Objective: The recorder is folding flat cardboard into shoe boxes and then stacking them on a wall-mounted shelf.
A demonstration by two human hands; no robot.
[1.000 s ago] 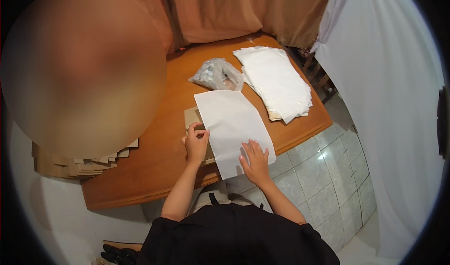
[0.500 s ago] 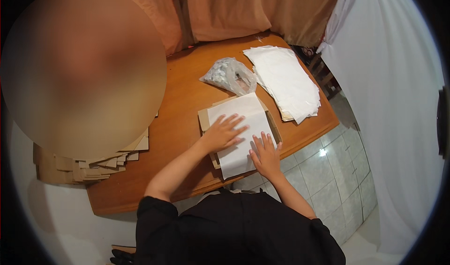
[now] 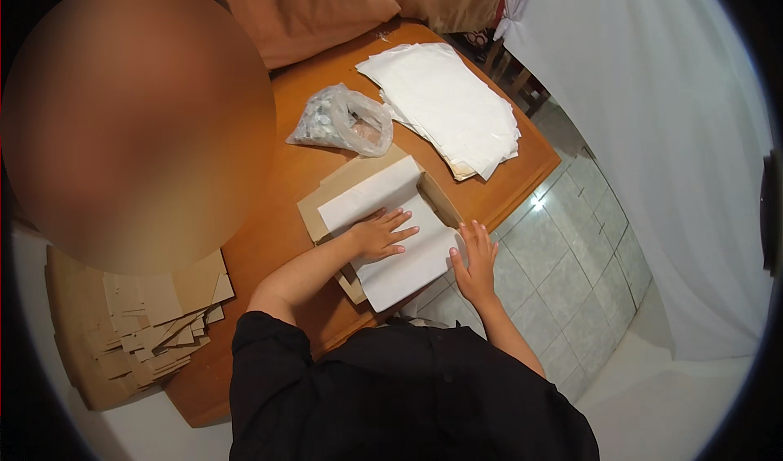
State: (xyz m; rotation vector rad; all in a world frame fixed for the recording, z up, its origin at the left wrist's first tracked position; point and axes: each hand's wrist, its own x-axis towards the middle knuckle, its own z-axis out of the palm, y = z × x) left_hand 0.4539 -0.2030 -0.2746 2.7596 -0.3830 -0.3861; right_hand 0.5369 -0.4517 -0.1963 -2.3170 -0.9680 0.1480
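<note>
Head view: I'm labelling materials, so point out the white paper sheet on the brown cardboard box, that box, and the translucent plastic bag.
White paper sheet (image 3: 431,236): head view, right of its middle.
Brown cardboard box (image 3: 441,202): head view, right wall.
Translucent plastic bag (image 3: 330,125): head view, side left of its opening.

Dressed in Plain Black

Wears a loose black top (image 3: 367,404), filling six o'clock, dark enough to swallow most folds. Shows a faint seam (image 3: 434,359) down the front. Ends in short, roomy sleeves: left sleeve (image 3: 267,351) toward half past seven, right sleeve (image 3: 567,408) toward five. Leaves left hand (image 3: 380,238) and right hand (image 3: 475,265) bare.
</note>
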